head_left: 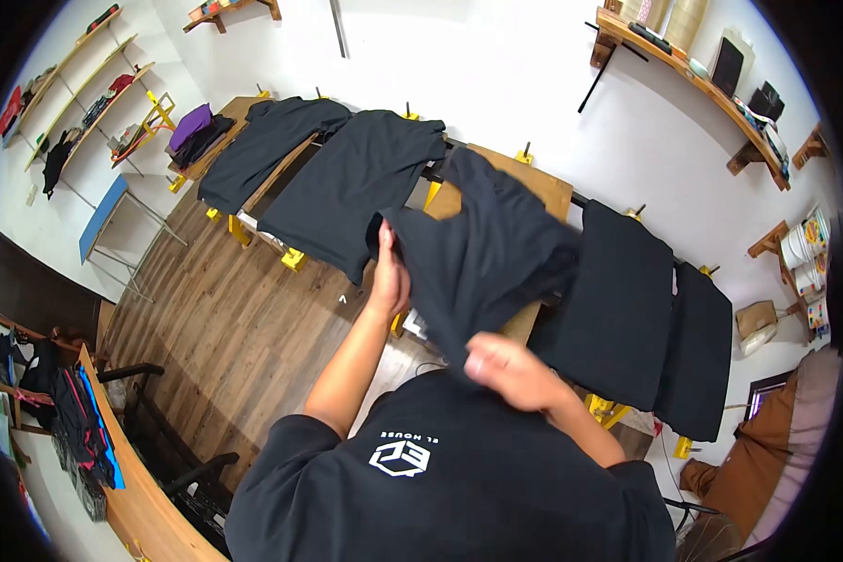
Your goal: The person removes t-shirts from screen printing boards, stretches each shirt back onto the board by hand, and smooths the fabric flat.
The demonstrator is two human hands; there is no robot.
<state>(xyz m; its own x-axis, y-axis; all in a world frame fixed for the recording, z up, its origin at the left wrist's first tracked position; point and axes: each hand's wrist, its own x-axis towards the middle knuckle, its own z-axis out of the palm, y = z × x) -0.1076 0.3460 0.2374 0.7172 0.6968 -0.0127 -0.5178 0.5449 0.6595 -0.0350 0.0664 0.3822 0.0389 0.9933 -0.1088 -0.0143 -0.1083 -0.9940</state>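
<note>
A dark T-shirt (pixel 496 244) is stretched out in front of me, blurred in places by motion. My left hand (pixel 391 276) is closed on one bottom corner of it, thumb upward. My right hand (pixel 510 370) grips the near edge of the same T-shirt, close to my chest. Beneath the cloth a bare wooden board (pixel 539 183) shows at the far side. To the left, another dark T-shirt (pixel 347 178) lies spread over a board, and to the right a black shirt (pixel 618 300) lies flat on its board.
Further boards carry a dark shirt (pixel 272 145) at far left and black cloth (pixel 698 347) at far right. Yellow clamps (pixel 293 259) stick out along the row. Behind me at left stands a wooden table (pixel 150 496). A wall shelf (pixel 693 80) holds small items.
</note>
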